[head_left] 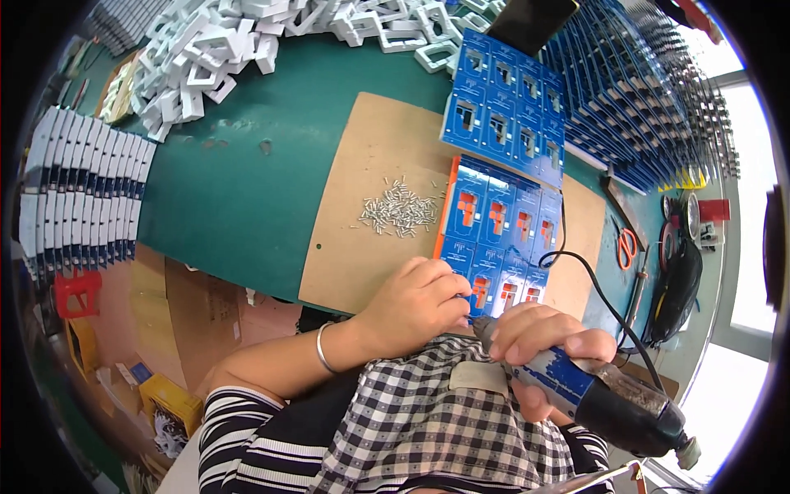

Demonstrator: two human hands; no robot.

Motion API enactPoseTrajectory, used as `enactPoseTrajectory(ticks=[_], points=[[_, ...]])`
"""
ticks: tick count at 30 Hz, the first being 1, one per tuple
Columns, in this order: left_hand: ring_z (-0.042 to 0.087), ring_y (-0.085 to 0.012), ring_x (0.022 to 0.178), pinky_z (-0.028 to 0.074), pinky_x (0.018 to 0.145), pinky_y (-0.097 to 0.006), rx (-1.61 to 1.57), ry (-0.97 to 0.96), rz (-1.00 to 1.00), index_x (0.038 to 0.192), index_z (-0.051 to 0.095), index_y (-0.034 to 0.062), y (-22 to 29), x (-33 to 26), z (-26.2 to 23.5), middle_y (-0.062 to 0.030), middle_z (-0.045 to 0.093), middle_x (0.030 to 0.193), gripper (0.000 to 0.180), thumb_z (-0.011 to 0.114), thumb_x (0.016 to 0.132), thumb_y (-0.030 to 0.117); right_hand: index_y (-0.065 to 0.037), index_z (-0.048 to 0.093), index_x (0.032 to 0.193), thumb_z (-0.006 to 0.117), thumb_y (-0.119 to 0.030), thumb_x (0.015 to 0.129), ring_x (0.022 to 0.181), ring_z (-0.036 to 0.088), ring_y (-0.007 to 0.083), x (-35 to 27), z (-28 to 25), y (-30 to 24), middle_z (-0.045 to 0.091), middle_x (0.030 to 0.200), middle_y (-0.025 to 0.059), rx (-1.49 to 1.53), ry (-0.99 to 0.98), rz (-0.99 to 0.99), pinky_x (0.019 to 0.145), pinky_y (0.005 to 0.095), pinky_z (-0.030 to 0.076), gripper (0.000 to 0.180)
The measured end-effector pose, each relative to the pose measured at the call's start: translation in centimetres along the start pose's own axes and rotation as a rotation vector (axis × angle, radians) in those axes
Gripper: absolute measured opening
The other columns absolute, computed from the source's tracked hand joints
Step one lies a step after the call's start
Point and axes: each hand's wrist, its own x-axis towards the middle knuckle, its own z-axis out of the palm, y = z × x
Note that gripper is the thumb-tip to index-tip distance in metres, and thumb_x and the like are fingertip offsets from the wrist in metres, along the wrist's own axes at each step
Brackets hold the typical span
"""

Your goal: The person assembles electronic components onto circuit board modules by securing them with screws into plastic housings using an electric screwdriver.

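Observation:
My right hand (550, 342) is wrapped round a blue, grey and black corded electric screwdriver (597, 393), its nose pointing up and left at the near edge of a blue printed panel (492, 253). This panel has rows of cutouts and lies on an orange backing (445, 207). My left hand (424, 298) is closed at the panel's near left corner, fingertips by the screwdriver's nose; what they pinch is hidden. Left of the panel, a pile of small silvery screws or pins (401, 208) lies on a brown board (350, 169).
White plastic frames (234, 49) heap at the back. Another blue panel (504, 115) lies beyond mine. Stacked panels (634, 90) rise at right, near orange-handled scissors (627, 249) and a soldering iron (637, 296). White-and-blue stacked units (82, 189) stand left. A black cord (605, 292) crosses the right side.

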Motion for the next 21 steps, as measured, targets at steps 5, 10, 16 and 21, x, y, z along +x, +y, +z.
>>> enactPoseTrajectory(ticks=[5, 10, 16, 21], points=[[0.057, -0.025, 0.096, 0.044, 0.085, -0.039, -0.101, 0.014, -0.046, 0.09, 0.065, 0.0121, -0.4, -0.1, -2.0, -0.0024, 0.062, 0.103, 0.022, 0.075, 0.073, 0.022, -0.005, 0.037, 0.122, 0.079, -0.015, 0.078, 0.069, 0.064, 0.0307, 0.0, 0.2, 0.2, 0.062, 0.085, 0.0176, -0.002, 0.013, 0.06, 0.06, 0.0419, 0.052, 0.061], [0.056, -0.0273, 0.086, 0.045, 0.078, -0.042, 0.442, 0.192, -0.321, 0.092, 0.065, 0.0087, -2.8, -1.0, -6.9, -0.0065, 0.062, 0.091, 0.019, 0.073, 0.075, 0.011, -0.017, 0.039, 0.129, 0.073, -0.026, 0.085, 0.067, 0.062, 0.0212, -0.3, -0.4, 0.3, 0.06, 0.08, 0.0049, 0.072, 0.152, 0.195, 0.064, 0.0368, 0.049, 0.056], [0.053, -0.0307, 0.083, 0.044, 0.075, -0.04, 0.359, 0.091, -0.419, 0.089, 0.06, 0.0048, -4.8, -1.1, -7.3, -0.0089, 0.057, 0.085, 0.017, 0.069, 0.075, 0.003, -0.01, 0.038, 0.13, 0.059, -0.041, 0.085, 0.056, 0.052, 0.0177, -0.9, -2.7, 2.1, 0.05, 0.074, 0.0031, 0.309, 0.642, 0.305, 0.061, 0.0348, 0.045, 0.058], [0.052, -0.0313, 0.081, 0.044, 0.072, -0.041, 0.584, 0.015, -0.405, 0.086, 0.055, 0.0054, -4.8, -1.1, -7.7, -0.0089, 0.056, 0.083, 0.018, 0.069, 0.076, 0.005, -0.008, 0.035, 0.131, 0.072, -0.033, 0.08, 0.068, 0.063, 0.0267, -1.6, -3.8, 0.2, 0.059, 0.081, 0.0089, 0.385, 0.602, 0.142, 0.066, 0.0399, 0.051, 0.068]])
